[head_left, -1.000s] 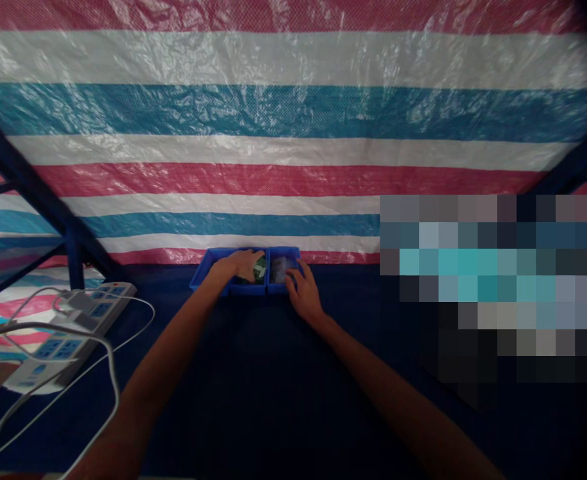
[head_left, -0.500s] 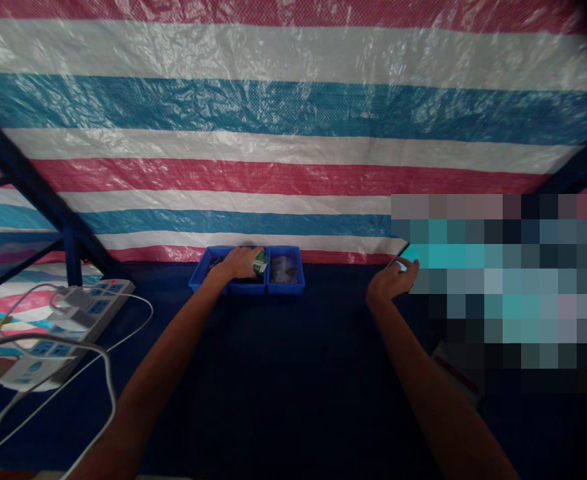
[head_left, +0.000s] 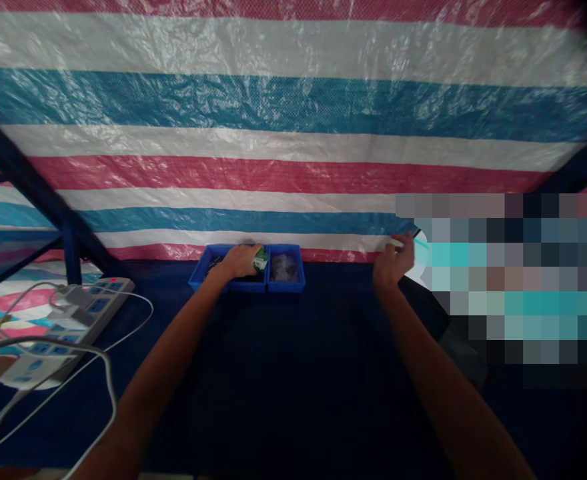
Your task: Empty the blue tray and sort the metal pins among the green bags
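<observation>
My left hand (head_left: 243, 261) reaches into a row of blue plastic bins (head_left: 247, 288) at the back of the dark blue table. Its fingers are closed around a small green piece with pale markings (head_left: 260, 260), whose exact kind I cannot make out. Clear plastic bags (head_left: 284, 268) with something dark lie in the right-hand bin. Off to the right, my right hand (head_left: 394, 263) is raised with bent fingers apart, nothing visible in it. Beside its fingertips is a bright white and turquoise surface (head_left: 418, 261), mostly hidden by pixelation; whether they touch is unclear.
A white power strip (head_left: 93, 313) with plugs and a lit red light lies at the left, with loose white cables (head_left: 108, 373) around it. Behind the table hangs a striped plastic sheet (head_left: 273, 177). A dark blue frame post (head_left: 71, 247) stands at the left.
My right hand has turned more upright and moved slightly right, its fingers more bent. The bright surface beside it has shifted. My left hand stays at the bins with the green piece.
</observation>
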`<state>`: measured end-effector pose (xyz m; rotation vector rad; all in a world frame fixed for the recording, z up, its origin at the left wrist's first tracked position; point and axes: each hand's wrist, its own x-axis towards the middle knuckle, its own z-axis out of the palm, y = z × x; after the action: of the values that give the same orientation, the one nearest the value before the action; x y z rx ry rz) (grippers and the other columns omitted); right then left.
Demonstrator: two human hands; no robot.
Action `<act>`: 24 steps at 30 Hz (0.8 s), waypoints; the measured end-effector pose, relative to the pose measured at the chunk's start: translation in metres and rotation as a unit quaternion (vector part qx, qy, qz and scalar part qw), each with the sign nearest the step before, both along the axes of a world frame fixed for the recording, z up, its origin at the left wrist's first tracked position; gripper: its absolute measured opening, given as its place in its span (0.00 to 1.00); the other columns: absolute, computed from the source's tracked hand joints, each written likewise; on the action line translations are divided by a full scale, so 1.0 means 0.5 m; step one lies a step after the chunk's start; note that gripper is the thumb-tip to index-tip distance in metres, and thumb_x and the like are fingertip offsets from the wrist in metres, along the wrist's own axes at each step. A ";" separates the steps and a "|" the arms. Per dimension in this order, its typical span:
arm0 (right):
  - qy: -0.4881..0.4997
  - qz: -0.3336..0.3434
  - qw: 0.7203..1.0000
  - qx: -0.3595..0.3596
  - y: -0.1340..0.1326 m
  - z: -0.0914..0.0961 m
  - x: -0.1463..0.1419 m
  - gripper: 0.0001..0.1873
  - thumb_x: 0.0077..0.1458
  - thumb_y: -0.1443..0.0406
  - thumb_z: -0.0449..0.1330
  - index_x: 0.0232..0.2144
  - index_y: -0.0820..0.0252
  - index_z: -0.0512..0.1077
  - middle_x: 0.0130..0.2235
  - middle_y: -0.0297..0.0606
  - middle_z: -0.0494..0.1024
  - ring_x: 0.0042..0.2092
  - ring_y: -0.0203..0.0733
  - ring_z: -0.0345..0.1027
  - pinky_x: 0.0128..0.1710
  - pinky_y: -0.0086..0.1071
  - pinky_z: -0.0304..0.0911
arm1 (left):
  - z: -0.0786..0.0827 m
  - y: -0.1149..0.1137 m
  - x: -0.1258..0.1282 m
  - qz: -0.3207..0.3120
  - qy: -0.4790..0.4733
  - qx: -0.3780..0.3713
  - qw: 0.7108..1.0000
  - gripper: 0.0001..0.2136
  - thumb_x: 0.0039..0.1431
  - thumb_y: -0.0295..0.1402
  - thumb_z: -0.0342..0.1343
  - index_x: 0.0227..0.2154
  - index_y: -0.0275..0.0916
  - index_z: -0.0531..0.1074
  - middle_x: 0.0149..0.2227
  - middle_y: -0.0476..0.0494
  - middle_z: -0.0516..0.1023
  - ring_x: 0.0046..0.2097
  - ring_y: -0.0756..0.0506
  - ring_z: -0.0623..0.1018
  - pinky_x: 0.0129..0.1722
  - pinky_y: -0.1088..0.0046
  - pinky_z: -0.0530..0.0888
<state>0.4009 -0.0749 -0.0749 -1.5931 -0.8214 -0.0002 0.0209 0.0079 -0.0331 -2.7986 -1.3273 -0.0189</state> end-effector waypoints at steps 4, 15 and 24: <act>0.014 0.091 0.995 -0.046 0.005 -0.050 -0.113 0.17 0.58 0.62 0.50 0.44 0.66 0.71 0.44 0.46 0.73 0.41 0.40 0.67 0.46 0.39 0.63 | 0.002 -0.005 0.003 0.013 0.001 0.005 1.000 0.31 0.48 0.39 0.59 0.56 0.37 0.61 0.48 0.35 0.74 0.48 0.35 0.75 0.49 0.61 0.71; -0.092 0.279 0.953 -0.072 -0.016 -0.089 -0.348 0.23 0.59 0.56 0.49 0.49 0.63 0.70 0.56 0.47 0.64 0.59 0.45 0.57 0.61 0.43 0.56 | 0.009 -0.022 -0.001 0.042 -0.025 0.017 0.999 0.28 0.50 0.39 0.58 0.56 0.40 0.63 0.48 0.38 0.74 0.48 0.36 0.75 0.49 0.62 0.71; -0.078 0.299 0.949 -0.067 -0.033 -0.086 -0.354 0.22 0.60 0.55 0.48 0.50 0.61 0.68 0.58 0.44 0.61 0.60 0.43 0.55 0.63 0.41 0.52 | 0.059 -0.064 -0.014 0.068 -0.084 0.058 0.992 0.31 0.51 0.37 0.61 0.58 0.43 0.60 0.53 0.41 0.72 0.51 0.37 0.74 0.51 0.63 0.70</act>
<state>0.2241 -0.0915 -0.1180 -1.4233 -1.4291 0.3749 0.0140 -0.0239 -0.0037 -2.6541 -1.4955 -0.3242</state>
